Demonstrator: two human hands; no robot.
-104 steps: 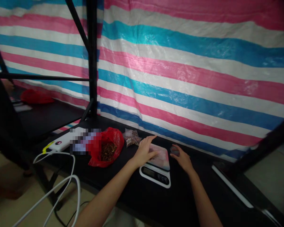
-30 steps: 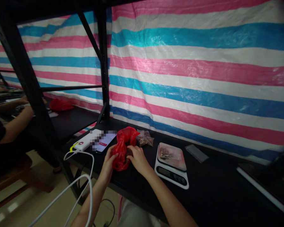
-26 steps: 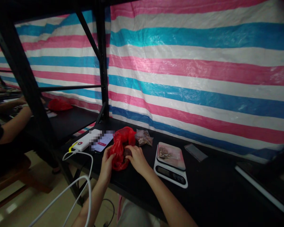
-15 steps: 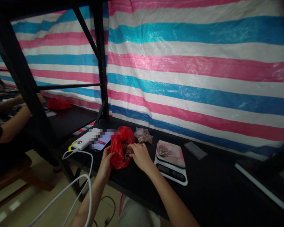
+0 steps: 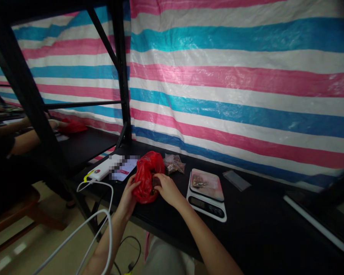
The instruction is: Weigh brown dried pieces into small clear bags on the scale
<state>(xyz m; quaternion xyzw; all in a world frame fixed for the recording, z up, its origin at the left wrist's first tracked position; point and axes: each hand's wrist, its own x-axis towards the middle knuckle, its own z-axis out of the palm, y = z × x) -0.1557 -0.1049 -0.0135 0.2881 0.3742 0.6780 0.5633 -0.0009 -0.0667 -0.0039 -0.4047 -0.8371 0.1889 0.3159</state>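
Note:
A red plastic bag point(image 5: 145, 179) sits near the table's front edge, its mouth turned to the right. Brown-yellow dried bits point(image 5: 154, 191) show inside it. My left hand point(image 5: 129, 196) holds the bag's left side, thumb on the plastic. At the mouth, my right hand point(image 5: 166, 189) has its fingers curled in, around something dark that I cannot make out. Right of it stands a white kitchen scale point(image 5: 209, 212) with a small filled clear bag point(image 5: 199, 182) on its plate. Behind my right hand lie small filled clear bags point(image 5: 175, 165).
A flat clear bag point(image 5: 237, 180) lies right of the scale. Left of the red bag are a phone point(image 5: 126, 170) and a white power bank point(image 5: 103, 168) with a white cable point(image 5: 110, 225). A dark device point(image 5: 321, 225) stands far right. Another person's arm point(image 5: 28, 141) is beyond the black frame point(image 5: 122, 76).
My right hand's fingers have moved slightly left, deeper at the bag's mouth. The red plastic has shifted and covers more of the dried bits. The other person's arm has moved right.

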